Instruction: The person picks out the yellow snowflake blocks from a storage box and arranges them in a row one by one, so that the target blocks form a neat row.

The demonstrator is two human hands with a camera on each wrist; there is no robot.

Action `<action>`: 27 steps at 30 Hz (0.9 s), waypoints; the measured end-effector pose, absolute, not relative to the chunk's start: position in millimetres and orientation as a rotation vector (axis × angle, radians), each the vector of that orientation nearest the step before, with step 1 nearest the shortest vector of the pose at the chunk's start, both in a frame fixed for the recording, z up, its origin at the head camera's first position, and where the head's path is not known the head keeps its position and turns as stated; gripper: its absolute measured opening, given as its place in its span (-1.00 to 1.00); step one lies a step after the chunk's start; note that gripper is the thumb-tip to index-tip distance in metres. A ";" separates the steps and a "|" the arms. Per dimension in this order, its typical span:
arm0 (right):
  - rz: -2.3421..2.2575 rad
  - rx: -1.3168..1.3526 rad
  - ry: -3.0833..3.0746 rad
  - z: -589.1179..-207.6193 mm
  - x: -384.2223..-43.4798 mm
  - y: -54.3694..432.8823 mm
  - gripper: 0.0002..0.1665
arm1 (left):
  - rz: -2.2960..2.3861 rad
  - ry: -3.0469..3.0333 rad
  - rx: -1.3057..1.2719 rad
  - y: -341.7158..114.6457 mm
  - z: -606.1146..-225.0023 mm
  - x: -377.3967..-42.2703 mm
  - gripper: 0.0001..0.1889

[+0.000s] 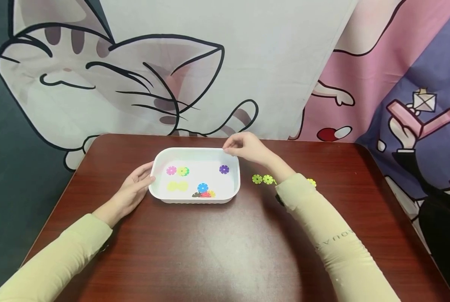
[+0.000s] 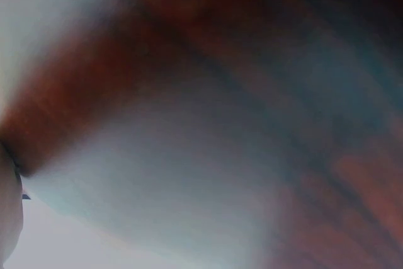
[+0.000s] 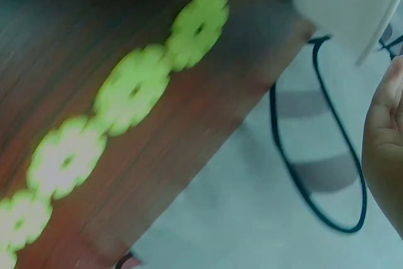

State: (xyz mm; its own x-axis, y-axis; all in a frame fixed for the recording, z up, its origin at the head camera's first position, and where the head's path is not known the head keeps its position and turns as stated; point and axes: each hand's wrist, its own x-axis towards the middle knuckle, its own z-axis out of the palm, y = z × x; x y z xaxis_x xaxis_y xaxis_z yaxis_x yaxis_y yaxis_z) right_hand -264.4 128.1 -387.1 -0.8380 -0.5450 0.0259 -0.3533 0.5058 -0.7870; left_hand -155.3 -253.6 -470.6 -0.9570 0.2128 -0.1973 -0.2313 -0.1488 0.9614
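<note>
A white plastic tray (image 1: 194, 200) is between my hands, near the far side of the table. My left hand (image 1: 132, 186) grips its left end, thumb at the rim. My right hand (image 1: 247, 147) pinches the rim at the far right corner; the right wrist view shows only part of that hand (image 3: 385, 137) beside the tray (image 3: 340, 7). Flower-shaped plastic discs lie in the tray: a pink disc (image 1: 171, 170), a purple disc (image 1: 224, 169), a blue disc (image 1: 202, 187), a red disc (image 1: 206, 194) and several others. The left wrist view is blurred.
Right of the tray, a chain of joined yellow-green flower discs (image 3: 133, 89) lies on the brown table (image 1: 209, 251), partly hidden by my right forearm in the head view. Behind the far edge hangs a cartoon-printed cloth (image 1: 277, 75).
</note>
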 end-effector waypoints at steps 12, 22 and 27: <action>-1.207 -0.845 2.432 -403.6 -258.3 65.1 -0.89 | 2.217 1.797 -0.043 -252.6 -469.3 -155.7 -0.38; -1.220 -0.892 2.268 -420.9 -251.4 30.7 -0.82 | 2.217 1.802 -0.040 -253.8 -470.8 -156.2 -0.38; -1.172 -0.922 2.273 -429.8 -248.1 19.0 -0.82 | 2.217 1.800 -0.036 -253.7 -470.8 -156.0 -0.39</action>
